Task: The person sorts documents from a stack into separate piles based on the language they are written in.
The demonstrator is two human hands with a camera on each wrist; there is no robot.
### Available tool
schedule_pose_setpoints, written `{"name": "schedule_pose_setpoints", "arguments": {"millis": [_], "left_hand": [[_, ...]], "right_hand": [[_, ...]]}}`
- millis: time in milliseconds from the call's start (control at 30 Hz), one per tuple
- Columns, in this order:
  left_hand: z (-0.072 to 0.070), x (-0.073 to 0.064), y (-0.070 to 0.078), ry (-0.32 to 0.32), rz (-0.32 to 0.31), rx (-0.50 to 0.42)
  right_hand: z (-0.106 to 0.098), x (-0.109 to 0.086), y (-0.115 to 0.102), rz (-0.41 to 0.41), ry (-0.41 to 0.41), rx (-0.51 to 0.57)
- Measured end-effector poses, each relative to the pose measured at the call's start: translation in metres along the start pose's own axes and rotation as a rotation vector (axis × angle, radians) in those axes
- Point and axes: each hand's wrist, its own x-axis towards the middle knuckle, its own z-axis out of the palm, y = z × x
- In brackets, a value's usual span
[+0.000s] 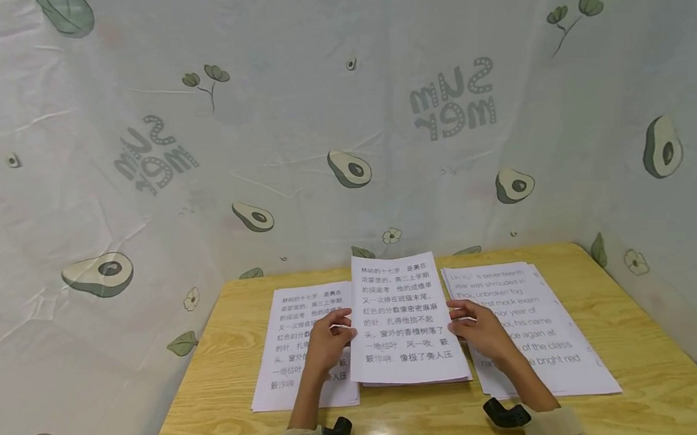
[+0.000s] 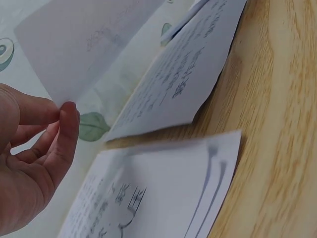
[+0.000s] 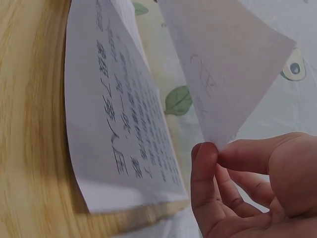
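My left hand (image 1: 326,342) and right hand (image 1: 482,328) hold a printed sheet of paper (image 1: 400,319) by its two side edges. In the left wrist view, thumb and forefinger pinch a corner of that sheet (image 2: 84,49). The right wrist view likewise has thumb and forefinger pinching the sheet (image 3: 228,64) at a corner. It is raised above the middle pile of printed paper (image 3: 119,109), which it mostly hides in the head view. Partly behind my left hand lies a left pile with Chinese text (image 1: 274,376). A right pile with English text (image 1: 566,377) lies partly under my right forearm.
All the piles lie on a light wooden table (image 1: 204,386). Behind the table hangs a pale cloth (image 1: 298,135) printed with avocados and leaves. A black wrist device (image 1: 337,432) sits by the left sleeve, and another one (image 1: 505,413) by the right sleeve.
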Motion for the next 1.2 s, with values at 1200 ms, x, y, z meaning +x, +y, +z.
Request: {"name": "schedule_pose_setpoints", "arguments": {"millis": [1200], "left_hand": [[-0.103, -0.019, -0.038, 0.133, -0.042, 0.116]], "right_hand": [[0.120, 0.019, -0.020, 0.048, -0.005, 0.164]]}}
